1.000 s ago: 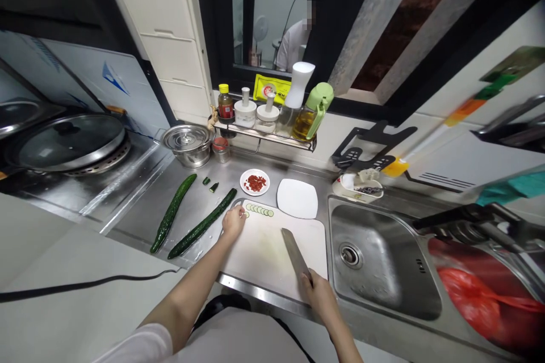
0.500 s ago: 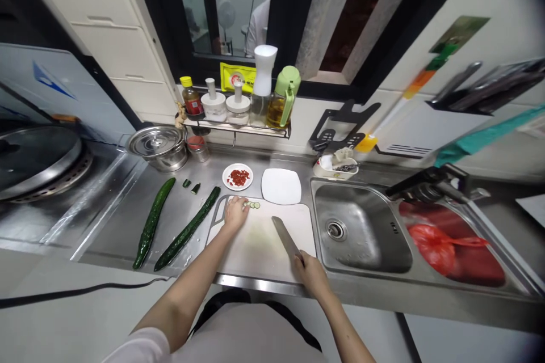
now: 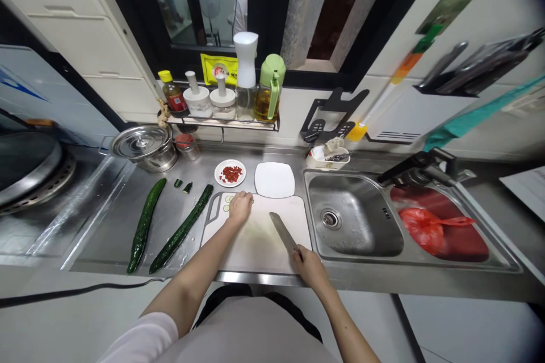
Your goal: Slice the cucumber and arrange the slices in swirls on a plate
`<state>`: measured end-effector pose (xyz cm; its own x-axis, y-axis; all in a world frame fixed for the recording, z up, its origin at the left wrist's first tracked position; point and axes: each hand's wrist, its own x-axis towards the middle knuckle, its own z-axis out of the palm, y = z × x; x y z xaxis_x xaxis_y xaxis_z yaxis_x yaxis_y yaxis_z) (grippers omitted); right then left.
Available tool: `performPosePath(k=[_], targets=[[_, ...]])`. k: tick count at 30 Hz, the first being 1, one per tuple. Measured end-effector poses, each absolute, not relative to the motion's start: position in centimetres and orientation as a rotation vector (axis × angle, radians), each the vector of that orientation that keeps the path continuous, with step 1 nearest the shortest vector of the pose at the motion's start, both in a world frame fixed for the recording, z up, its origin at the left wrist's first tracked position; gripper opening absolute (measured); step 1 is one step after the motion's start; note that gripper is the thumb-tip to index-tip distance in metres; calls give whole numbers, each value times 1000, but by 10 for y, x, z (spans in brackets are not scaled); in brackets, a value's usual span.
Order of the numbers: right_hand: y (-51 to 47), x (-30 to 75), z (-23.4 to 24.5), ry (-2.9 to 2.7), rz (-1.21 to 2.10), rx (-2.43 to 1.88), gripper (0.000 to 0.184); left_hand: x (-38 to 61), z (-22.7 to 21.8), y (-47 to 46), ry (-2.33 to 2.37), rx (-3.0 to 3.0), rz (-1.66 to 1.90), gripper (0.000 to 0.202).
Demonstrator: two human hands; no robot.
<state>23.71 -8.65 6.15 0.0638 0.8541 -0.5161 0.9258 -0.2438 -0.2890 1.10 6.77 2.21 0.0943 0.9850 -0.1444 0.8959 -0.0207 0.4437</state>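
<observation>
My left hand [image 3: 240, 207] rests at the far end of the white cutting board [image 3: 259, 247], fingers curled together over a row of cucumber slices. Two slices [image 3: 227, 203] show just left of it. My right hand [image 3: 309, 267] grips the handle of a cleaver [image 3: 283, 231], whose blade lies low over the board's right half, pointing away from me. Two whole cucumbers [image 3: 142, 224] [image 3: 181, 228] lie on the steel counter left of the board, with two cut ends [image 3: 183, 185] beyond them.
Behind the board sit a small dish of chopped red chilli [image 3: 230, 173] and a white square plate [image 3: 275, 180]. A steel sink [image 3: 353, 218] lies right, then a basin holding a red bag [image 3: 430, 229]. A lidded pot [image 3: 142, 147] and bottle rack [image 3: 221, 108] stand at the back.
My left hand has slid right along the row of slices and now covers most of them. The view has tilted down and left; the cleaver has stayed over the board.
</observation>
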Motion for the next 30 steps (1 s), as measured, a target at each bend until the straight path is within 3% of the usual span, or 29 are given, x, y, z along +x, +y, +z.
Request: performPosePath(k=[8,30], targets=[[-82,231,64,1901,-859,2119,34,-1,13,28,1828,1387,409,10],[-80,196,72,2023,-755,1894,36,-15,-6,14,1900,1435,396,11]])
